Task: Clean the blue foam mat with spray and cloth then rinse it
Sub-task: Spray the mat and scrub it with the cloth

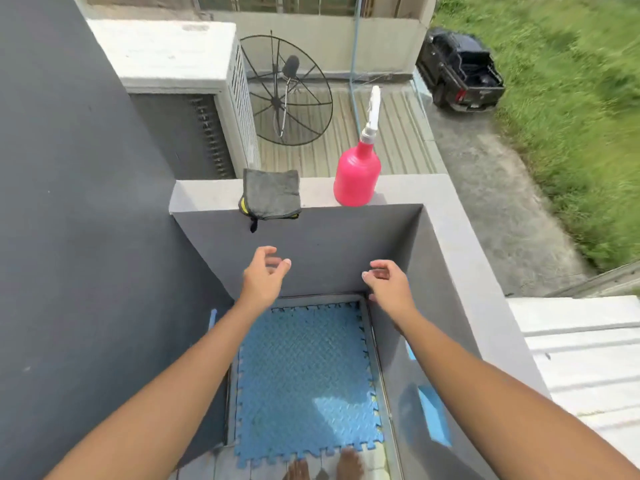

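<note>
The blue foam mat (304,375) lies flat on the balcony floor below me, its edges toothed like a puzzle piece. A pink spray bottle (356,178) with a white nozzle stands upright on top of the grey parapet wall (322,192). To its left a folded grey cloth (270,195) hangs slightly over the wall's inner edge. My left hand (264,275) and my right hand (386,278) are both raised in front of the wall with loosely curled fingers, holding nothing, below the cloth and bottle.
An air-conditioner unit (194,98) and a round wire dish (285,91) sit beyond the wall on a lower roof. A dark wall (69,202) runs along the left. My bare feet (325,467) stand at the mat's near edge. A black pickup (459,71) is parked far below.
</note>
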A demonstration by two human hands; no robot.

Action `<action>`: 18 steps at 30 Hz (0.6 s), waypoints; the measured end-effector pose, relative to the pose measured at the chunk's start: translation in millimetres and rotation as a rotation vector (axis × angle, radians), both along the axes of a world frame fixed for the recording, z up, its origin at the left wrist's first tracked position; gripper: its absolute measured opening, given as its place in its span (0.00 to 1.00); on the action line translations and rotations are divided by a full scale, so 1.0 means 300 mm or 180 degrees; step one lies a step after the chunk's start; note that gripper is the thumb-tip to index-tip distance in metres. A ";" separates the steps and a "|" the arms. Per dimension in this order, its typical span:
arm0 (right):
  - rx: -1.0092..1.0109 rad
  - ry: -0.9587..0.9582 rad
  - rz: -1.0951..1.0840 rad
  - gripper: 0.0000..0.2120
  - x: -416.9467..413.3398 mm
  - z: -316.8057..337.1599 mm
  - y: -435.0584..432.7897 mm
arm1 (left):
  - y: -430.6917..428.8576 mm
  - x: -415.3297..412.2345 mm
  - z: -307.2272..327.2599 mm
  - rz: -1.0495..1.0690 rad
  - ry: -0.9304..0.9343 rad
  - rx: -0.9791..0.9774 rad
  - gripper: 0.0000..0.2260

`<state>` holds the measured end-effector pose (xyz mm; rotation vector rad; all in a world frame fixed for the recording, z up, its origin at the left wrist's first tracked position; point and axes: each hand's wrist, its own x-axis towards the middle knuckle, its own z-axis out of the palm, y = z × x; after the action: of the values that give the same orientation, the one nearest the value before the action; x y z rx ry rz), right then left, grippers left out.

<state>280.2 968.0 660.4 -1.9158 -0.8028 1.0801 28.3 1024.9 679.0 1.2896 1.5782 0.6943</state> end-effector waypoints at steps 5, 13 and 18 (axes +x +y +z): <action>0.0810 -0.0320 0.0142 0.20 0.005 0.223 0.287 | 0.264 0.059 0.083 -0.0282 0.0517 0.0629 0.21; 0.1412 -0.0575 0.0168 0.42 0.102 0.347 0.710 | 0.544 0.098 -0.048 -0.1326 0.2494 0.0543 0.56; 0.1539 -0.0137 0.0700 0.43 0.136 0.322 0.892 | 0.567 0.117 -0.173 -0.1361 0.3130 0.0873 0.53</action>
<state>321.0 1235.4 756.9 -1.4703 -1.1988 0.8713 63.5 1195.1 627.1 2.2996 1.8612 -0.0504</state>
